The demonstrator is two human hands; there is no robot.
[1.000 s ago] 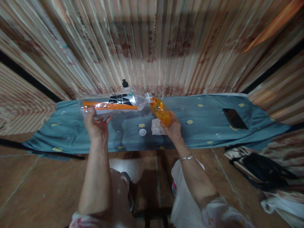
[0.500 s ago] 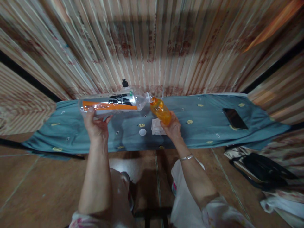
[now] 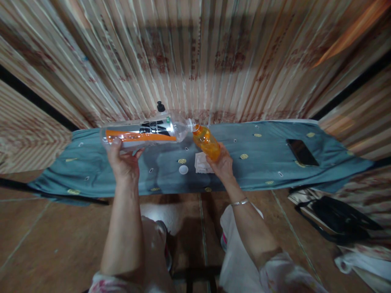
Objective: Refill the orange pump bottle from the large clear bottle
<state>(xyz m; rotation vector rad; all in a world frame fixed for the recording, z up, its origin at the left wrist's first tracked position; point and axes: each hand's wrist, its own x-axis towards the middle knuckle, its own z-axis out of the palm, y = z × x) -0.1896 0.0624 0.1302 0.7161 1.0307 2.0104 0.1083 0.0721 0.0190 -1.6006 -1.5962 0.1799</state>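
Note:
My left hand is closed around the base end of a large clear plastic bottle with a silver, black and orange label. This bottle lies almost level in the air, its mouth toward the right. In my right hand is a small orange bottle, tilted with its neck up and to the left. The two mouths meet or nearly touch; whether liquid passes between them I cannot make out. Beneath them on the cloth lie a round white cap and a white paper-like square, partly behind my right hand.
A blue-green patterned cloth covers the narrow table. A dark phone lies at its right. Behind the large bottle stands a black pump top. Pleated curtains hang at the back. A black bag rests at the lower right.

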